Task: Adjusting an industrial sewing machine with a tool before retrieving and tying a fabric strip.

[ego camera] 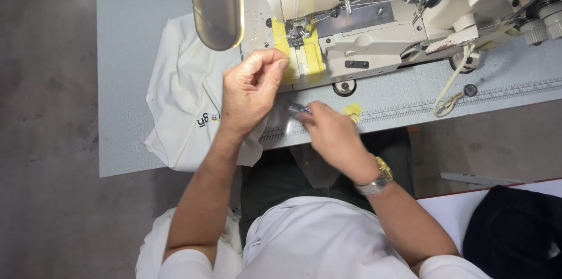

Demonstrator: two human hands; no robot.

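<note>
**Two hands close together in front of the presser foot**

The left hand (252, 88) sits near the middle of the frame, thumb and forefinger pinched together just below the yellow-taped bed of the cream industrial sewing machine (304, 56). Something thin may be caught in that pinch, perhaps a thread, but it is too fine to make out. The right hand (331, 132) lies just lower right of it, fingers closed on a small silvery metal tool (300, 109) whose tip points to the upper left, toward the left hand; whether it is a snip or tweezers I cannot tell. The left hand is the nearer one to the needle area, which lies just up and right of its fingertips. The crumpled off-white cotton cloth (181, 91) spreads to the left over the grey table (126, 50), partly under the left wrist. A curved metal lamp head (215, 4) at the top hides part of the machine.
</note>
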